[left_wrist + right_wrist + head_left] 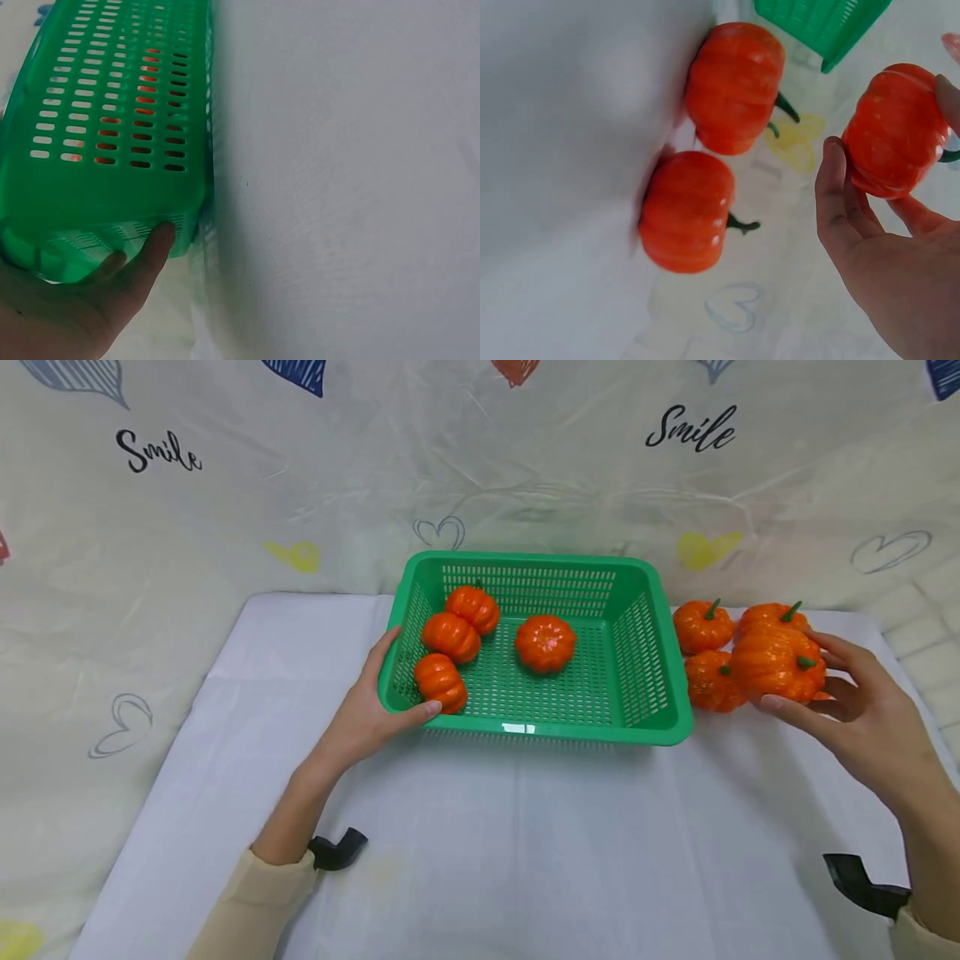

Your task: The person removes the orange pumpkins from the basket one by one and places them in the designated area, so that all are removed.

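My left hand (367, 714) grips the near left corner of a green plastic basket (585, 732), thumb over the rim and fingers along its outer side. Small orange toy pumpkins lie inside: three along the left, and one pumpkin (546, 644) near the middle. To the basket's right, my right hand (873, 710) holds a pumpkin (896, 131) with a green stem between thumb and fingers, raised above the table in the right wrist view. Beside it rest other pumpkins, among them a far one (703, 625) and a nearer one (712, 681), close to the basket wall.
A white cloth covers the table (480, 860). Behind it hangs a pale printed sheet (480, 460) with hearts and lettering, close to the basket's back rim. Black straps (339, 849) show at both wrists.
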